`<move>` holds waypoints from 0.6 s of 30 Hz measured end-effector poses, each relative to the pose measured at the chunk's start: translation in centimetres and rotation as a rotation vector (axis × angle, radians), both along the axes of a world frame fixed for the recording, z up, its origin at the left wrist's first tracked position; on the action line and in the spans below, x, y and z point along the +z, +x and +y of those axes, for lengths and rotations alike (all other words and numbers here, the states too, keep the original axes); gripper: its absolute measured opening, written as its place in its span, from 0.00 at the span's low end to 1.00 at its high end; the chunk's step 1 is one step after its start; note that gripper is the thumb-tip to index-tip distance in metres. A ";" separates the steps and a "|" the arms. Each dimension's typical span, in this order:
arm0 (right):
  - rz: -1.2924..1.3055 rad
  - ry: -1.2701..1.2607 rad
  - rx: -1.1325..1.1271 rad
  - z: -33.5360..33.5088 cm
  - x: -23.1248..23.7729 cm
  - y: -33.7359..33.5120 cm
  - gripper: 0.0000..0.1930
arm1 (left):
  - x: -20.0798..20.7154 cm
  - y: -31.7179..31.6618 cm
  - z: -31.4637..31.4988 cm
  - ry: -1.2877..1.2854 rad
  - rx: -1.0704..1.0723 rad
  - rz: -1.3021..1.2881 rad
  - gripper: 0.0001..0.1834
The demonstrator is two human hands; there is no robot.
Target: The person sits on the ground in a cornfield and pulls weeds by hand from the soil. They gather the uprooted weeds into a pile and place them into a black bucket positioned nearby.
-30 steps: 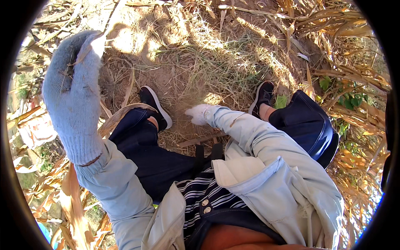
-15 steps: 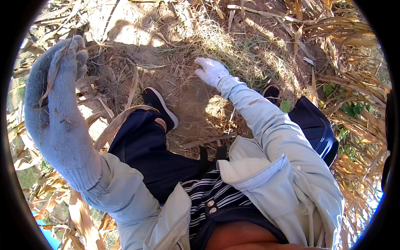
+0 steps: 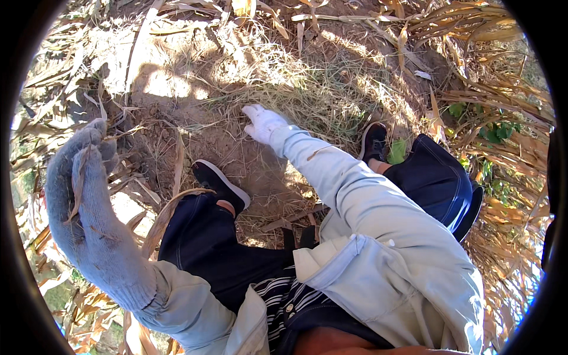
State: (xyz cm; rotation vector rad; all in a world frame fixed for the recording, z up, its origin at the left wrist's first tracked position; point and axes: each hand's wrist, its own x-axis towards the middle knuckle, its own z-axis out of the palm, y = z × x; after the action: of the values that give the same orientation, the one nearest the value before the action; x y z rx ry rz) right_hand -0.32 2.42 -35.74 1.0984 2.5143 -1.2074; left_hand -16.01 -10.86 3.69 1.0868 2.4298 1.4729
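My left hand (image 3: 97,225), in a dirty grey knit glove, is raised at the left with its fingers loosely curved. A narrow strip of dry leaf (image 3: 77,188) lies along the glove; whether it is gripped or only clinging is unclear. My right hand (image 3: 264,124), in a white glove, reaches out low over the soil beside a patch of dry grass (image 3: 313,89). Its fingers point left, with the thumb held apart, and nothing shows in them. Loose pale sleeves cover both my arms.
Brown soil (image 3: 177,109) with straw lies ahead. My dark shoes (image 3: 219,184) stand wide apart. Dry corn stalks and leaves (image 3: 497,148) crowd the right side, and more dry leaves (image 3: 160,228) lie at the left. A green leaf (image 3: 397,151) shows near my right leg.
My right hand has moved left and a little nearer. My left hand appears lower in the picture. The view has shifted slightly, and more of my right shoe shows.
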 end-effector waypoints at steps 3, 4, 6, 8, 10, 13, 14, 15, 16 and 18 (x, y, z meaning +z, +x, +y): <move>-0.087 -0.134 -0.343 7.5 1.3 2.6 0.38 | 0.0 -0.5 -0.1 -0.005 -0.024 0.045 0.13; -0.041 -0.105 -0.477 8.7 1.4 3.9 0.40 | 0.0 -0.8 -0.4 0.025 -0.022 0.042 0.13; -0.002 -0.172 -0.696 11.0 0.6 7.3 0.41 | 0.2 -2.0 -0.9 0.079 -0.006 0.049 0.14; 0.084 -0.248 -0.771 11.0 2.2 9.9 0.39 | 0.6 -3.5 -1.9 0.154 0.003 0.089 0.15; 0.118 -0.402 -0.740 10.3 1.5 12.9 0.34 | 1.7 -4.5 -2.9 0.214 0.065 0.162 0.15; 0.166 -0.643 -0.623 5.6 6.5 14.4 0.26 | 3.8 -6.4 -6.5 0.232 0.077 0.276 0.17; 0.138 -0.695 -0.585 4.2 8.7 14.1 0.24 | 4.0 -7.0 -8.6 0.377 0.017 0.096 0.20; 0.176 -0.757 -0.557 3.2 10.0 14.2 0.24 | 3.8 -7.8 -10.4 0.533 -0.044 -0.088 0.22; 0.199 -0.827 -0.534 2.1 10.8 14.9 0.24 | 3.2 -7.7 -12.5 0.663 -0.193 -0.257 0.25; 0.245 -0.928 -0.471 1.1 12.3 16.3 0.25 | -1.3 -6.7 -16.9 0.853 -0.483 -0.505 0.26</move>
State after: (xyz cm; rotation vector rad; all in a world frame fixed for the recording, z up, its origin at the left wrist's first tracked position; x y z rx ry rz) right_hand 16.01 3.53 -23.48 1.3008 1.4402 -2.3796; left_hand -22.70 -27.72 2.38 1.0927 1.0900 2.2621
